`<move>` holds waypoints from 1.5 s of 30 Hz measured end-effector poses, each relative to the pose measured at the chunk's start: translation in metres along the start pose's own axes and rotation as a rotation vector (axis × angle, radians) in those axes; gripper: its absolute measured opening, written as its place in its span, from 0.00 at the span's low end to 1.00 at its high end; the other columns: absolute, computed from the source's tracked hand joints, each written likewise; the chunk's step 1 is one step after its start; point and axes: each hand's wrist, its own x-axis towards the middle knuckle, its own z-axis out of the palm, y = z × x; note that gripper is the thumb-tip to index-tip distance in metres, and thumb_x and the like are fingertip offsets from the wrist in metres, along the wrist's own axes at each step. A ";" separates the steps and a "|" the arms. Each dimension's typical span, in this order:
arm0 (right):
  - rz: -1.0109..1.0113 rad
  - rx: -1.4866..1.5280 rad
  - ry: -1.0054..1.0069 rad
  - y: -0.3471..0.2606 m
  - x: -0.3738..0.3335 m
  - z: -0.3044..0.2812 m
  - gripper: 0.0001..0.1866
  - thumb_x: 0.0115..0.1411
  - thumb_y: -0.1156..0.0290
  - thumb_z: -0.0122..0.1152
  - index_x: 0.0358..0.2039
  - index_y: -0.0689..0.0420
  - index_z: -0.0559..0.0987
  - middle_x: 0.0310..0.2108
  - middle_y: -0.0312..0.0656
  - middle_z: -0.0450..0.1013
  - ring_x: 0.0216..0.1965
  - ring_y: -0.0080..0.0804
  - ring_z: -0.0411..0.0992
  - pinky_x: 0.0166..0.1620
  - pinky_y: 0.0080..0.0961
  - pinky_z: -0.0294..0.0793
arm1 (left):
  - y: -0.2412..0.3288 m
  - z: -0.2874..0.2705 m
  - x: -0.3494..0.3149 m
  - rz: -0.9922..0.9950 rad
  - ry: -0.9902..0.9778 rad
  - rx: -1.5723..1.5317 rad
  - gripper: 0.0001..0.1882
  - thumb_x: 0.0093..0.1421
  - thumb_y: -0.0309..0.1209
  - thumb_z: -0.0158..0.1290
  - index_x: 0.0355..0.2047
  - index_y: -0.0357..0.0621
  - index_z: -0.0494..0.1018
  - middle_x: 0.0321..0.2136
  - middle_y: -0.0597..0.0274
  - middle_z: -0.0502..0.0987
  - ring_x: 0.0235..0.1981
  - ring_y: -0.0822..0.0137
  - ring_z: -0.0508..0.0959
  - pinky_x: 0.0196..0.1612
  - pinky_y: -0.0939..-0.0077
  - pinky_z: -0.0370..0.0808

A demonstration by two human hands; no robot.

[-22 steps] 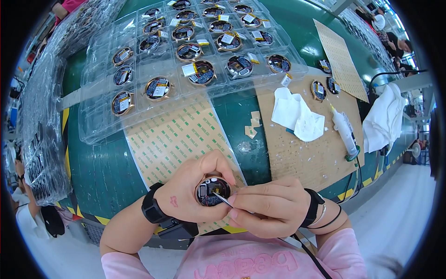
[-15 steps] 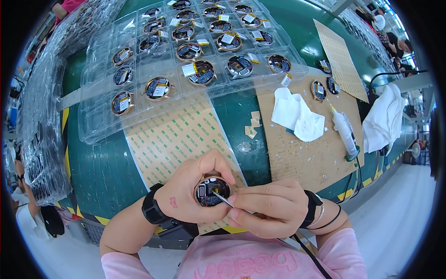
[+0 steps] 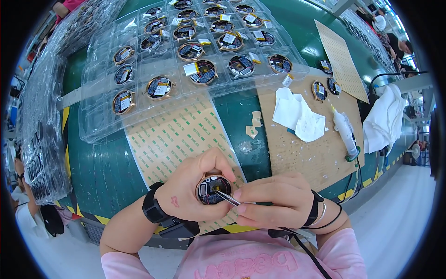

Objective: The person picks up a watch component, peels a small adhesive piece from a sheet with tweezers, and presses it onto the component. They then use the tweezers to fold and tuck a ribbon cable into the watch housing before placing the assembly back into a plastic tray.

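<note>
Over patterned sheet point(image 3: 179, 135), left hand point(image 3: 188, 188) around watch case point(image 3: 207, 185), right hand point(image 3: 276, 201) tight on tweezers point(image 3: 228, 198).

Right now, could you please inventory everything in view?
Held watch: one, gold, lower centre
Tweezers: one, silver, lower centre
Trays: count unclear, transparent, top
Tray watches: about twenty, mostly gold, top
Loose watches: three, dark, upper right
Sheets: two, tan, centre, upper right
Squares: three, tan, centre
Cardboard: one, brown, right
Cloths or tissues: two, white, right
Tool: one, white, on cardboard
Table: one, green, beneath
Wrapping: uncountable, transparent, left
People: several, indistinct, edges
Left hand: one, bare, holding watch
Right hand: one, bare, on tweezers
</note>
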 end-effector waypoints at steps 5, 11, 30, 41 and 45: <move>0.023 0.036 -0.007 0.002 0.001 0.002 0.15 0.46 0.73 0.73 0.35 0.55 0.79 0.38 0.40 0.76 0.32 0.32 0.79 0.32 0.19 0.79 | -0.001 -0.001 0.000 0.033 -0.021 0.049 0.20 0.43 0.23 0.60 0.36 0.42 0.65 0.29 0.63 0.76 0.28 0.73 0.78 0.30 0.82 0.72; 0.031 0.051 -0.042 0.004 0.002 0.000 0.15 0.45 0.74 0.73 0.35 0.55 0.79 0.37 0.39 0.77 0.32 0.31 0.79 0.30 0.19 0.79 | 0.002 0.000 0.000 0.029 -0.023 0.086 0.20 0.43 0.23 0.60 0.36 0.42 0.65 0.28 0.63 0.77 0.28 0.73 0.79 0.30 0.81 0.72; -0.151 -0.233 0.034 -0.004 0.000 0.010 0.11 0.48 0.72 0.71 0.33 0.56 0.80 0.36 0.40 0.78 0.33 0.29 0.79 0.27 0.14 0.76 | -0.002 0.002 0.000 0.062 0.033 0.089 0.20 0.43 0.24 0.60 0.36 0.42 0.65 0.27 0.65 0.74 0.26 0.75 0.76 0.29 0.83 0.71; -0.141 -0.232 0.054 -0.004 0.000 0.009 0.13 0.48 0.72 0.71 0.34 0.57 0.79 0.38 0.41 0.77 0.34 0.31 0.79 0.27 0.14 0.76 | -0.002 0.004 -0.001 0.065 0.055 0.025 0.20 0.43 0.23 0.61 0.36 0.42 0.65 0.28 0.66 0.73 0.27 0.77 0.75 0.30 0.84 0.70; -0.060 -0.121 -0.011 -0.002 0.003 0.001 0.12 0.49 0.72 0.71 0.35 0.57 0.79 0.37 0.42 0.77 0.34 0.32 0.79 0.28 0.16 0.77 | -0.005 0.003 -0.002 0.036 0.057 0.005 0.20 0.44 0.23 0.61 0.36 0.42 0.65 0.28 0.65 0.73 0.27 0.76 0.75 0.29 0.83 0.70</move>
